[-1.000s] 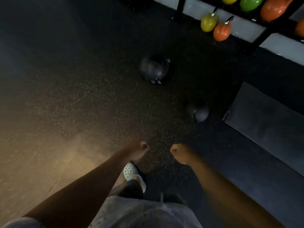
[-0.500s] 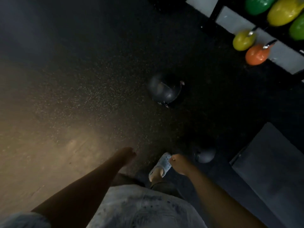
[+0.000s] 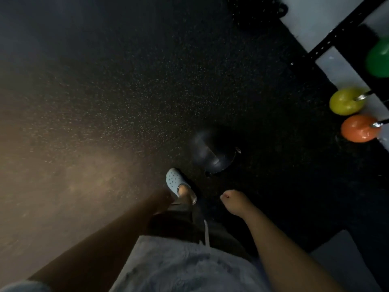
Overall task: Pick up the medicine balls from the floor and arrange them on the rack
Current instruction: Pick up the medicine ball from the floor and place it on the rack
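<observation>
The dark medicine ball [image 3: 213, 153] sits on the speckled floor [image 3: 126, 91] just ahead of your clog [image 3: 177, 183], up and slightly left of your right hand [image 3: 235, 202] — that hand is nearer. Its fingers [image 3: 226, 196] are curled into a loose fist, holding nothing. Your left hand [image 3: 163, 197] is too dim to tell. The rack [image 3: 336, 33] stands well off to the right.
</observation>
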The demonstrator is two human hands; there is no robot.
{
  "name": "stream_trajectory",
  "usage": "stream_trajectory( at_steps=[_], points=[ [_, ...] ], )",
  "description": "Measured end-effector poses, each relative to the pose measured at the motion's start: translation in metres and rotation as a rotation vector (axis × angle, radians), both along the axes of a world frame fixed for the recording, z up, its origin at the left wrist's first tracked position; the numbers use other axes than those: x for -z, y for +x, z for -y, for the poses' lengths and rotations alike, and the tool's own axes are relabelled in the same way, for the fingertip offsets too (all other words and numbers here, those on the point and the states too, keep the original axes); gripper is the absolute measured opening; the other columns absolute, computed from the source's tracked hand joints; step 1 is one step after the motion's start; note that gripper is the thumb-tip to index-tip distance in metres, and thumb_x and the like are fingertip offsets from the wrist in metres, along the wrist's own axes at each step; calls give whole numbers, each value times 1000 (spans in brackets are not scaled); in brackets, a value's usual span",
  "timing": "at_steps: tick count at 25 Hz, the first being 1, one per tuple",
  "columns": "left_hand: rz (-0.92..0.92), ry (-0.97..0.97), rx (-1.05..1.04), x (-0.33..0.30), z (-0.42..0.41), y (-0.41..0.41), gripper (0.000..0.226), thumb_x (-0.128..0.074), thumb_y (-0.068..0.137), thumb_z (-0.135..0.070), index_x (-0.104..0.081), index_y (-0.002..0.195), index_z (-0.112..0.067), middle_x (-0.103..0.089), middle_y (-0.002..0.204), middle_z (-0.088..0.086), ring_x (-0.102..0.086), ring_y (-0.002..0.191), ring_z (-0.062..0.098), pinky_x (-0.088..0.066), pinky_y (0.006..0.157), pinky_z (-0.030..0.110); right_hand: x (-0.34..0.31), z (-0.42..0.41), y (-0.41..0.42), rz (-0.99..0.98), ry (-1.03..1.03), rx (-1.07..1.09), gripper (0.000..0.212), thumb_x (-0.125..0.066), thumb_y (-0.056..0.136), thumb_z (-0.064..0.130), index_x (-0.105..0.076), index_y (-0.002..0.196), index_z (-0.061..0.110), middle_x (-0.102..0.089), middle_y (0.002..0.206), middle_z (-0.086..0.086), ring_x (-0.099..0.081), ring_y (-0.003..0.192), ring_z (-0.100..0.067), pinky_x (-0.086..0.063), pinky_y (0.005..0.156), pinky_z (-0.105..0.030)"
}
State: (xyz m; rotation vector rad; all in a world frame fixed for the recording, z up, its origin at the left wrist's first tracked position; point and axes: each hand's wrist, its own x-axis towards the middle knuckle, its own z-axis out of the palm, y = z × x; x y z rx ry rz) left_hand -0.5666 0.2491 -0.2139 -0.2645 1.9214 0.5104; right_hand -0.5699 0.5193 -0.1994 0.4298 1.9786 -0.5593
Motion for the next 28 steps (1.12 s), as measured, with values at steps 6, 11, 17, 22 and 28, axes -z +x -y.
stream_trajectory(
  at_steps=[6, 11, 17, 22, 28],
  points=[
    [-86, -71, -244, 50, -32, -131, 40, -45, 108, -29, -63, 139, -10, -64, 141, 17, -60, 129, 33, -46, 105, 39, 46, -50, -142, -80, 61, 155, 36, -40, 107, 26, -67, 122, 6, -67, 115, -18, -61, 99, -33, -41, 78, -36],
    [-67, -93, -525, 157, -88, -169, 31, -53, 104, -27, -73, 119, -10, -71, 125, 20, -67, 117, 38, -54, 102, 46, 158, -93, -215, -62, 80, 186, 36, -39, 109, 26, -63, 121, 2, -63, 112, -17, -54, 91, -28, -37, 76, -33],
    [-107, -148, -1045, 307, -149, -196, 49, -46, 106, -42, -62, 134, -5, -63, 140, 23, -59, 127, 42, -46, 96, 39, 321, -108, -291, -76, 75, 289, 51, -39, 108, 44, -49, 148, 14, -52, 147, -20, -59, 122, -38, -48, 95, -45],
    [-112, -127, -1705, 374, -164, -214, 74, -44, 99, -64, -41, 156, -17, -48, 158, 15, -49, 140, 39, -41, 117, 57, 395, -98, -298, 0, -69, 570, 71, -36, 101, 67, -30, 163, 32, -35, 168, -9, -39, 150, -35, -33, 122, -54],
    [-157, -131, -1739, 337, -182, -241, 76, -44, 86, -64, -46, 149, -22, -50, 151, 13, -50, 132, 39, -41, 113, 59, 356, -115, -302, -82, -93, 737, 69, -40, 95, 70, -41, 155, 37, -42, 161, -7, -45, 141, -36, -40, 116, -58]
  ],
)
